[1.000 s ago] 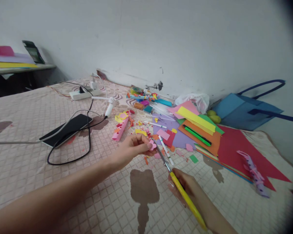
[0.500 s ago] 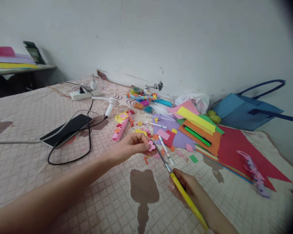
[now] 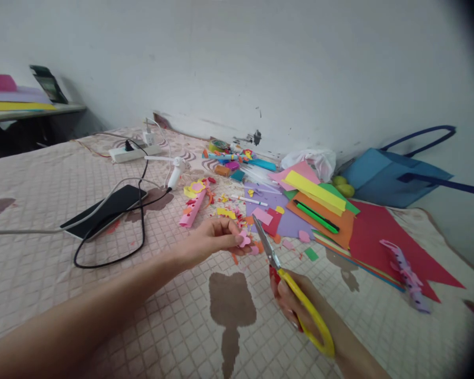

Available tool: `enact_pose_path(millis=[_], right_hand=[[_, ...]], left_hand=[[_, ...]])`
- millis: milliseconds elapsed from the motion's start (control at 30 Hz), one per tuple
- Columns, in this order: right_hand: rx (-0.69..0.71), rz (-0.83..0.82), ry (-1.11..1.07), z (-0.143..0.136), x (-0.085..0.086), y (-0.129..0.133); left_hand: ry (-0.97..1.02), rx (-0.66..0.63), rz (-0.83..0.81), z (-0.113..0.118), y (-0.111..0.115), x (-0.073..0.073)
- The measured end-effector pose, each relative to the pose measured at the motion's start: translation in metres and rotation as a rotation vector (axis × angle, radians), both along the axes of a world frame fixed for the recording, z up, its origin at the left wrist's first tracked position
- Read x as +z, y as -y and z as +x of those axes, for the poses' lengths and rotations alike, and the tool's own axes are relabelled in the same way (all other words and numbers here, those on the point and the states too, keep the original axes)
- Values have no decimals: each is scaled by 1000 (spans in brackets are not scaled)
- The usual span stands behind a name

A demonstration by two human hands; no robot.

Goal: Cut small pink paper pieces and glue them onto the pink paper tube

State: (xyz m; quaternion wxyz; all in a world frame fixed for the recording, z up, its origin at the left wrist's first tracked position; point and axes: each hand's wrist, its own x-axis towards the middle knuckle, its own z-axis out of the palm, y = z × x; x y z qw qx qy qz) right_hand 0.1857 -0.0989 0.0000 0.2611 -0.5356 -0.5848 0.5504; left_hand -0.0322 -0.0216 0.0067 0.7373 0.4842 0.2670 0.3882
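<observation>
Between the thumb and fingers of my left hand (image 3: 217,236) is a small pink paper flower (image 3: 244,239). A pair of scissors (image 3: 312,321) with yellow handles sits in my right hand (image 3: 290,300), its blades pointing up and away, just right of the flower and apart from it. The blades look closed or nearly so. Under and beyond the hands lie small paper scraps, among them a pink piece (image 3: 263,216) on a red one and a green scrap (image 3: 311,254).
Coloured paper sheets (image 3: 379,237) and a green pen (image 3: 318,218) lie to the right, before a blue bag (image 3: 395,176). A decorated pink paper roll (image 3: 193,208) lies left of centre. Further left are a black phone (image 3: 102,210), cables and a power strip (image 3: 124,152).
The scissors have moved away from the pink flower and turned, so their yellow handle loop now shows. My left hand stays almost in place with the flower.
</observation>
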Motion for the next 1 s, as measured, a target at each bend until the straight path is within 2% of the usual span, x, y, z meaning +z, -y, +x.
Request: enact_pose_path(millis=[233, 433, 567, 833, 1000], right_hand=[[-52, 7, -109, -6, 0, -5], [-131, 147, -98, -5, -6, -9], [-161, 169, -139, -7, -9, -8], [-166, 163, -147, -9, -3, -8], [-194, 149, -164, -7, -7, -8]], left_hand=[[-81, -50, -39, 9, 11, -2], [-163, -139, -129, 23, 31, -3], [-199, -181, -112, 27, 36, -5], [-217, -183, -114, 29, 37, -12], [-182, -139, -212, 30, 37, -10]])
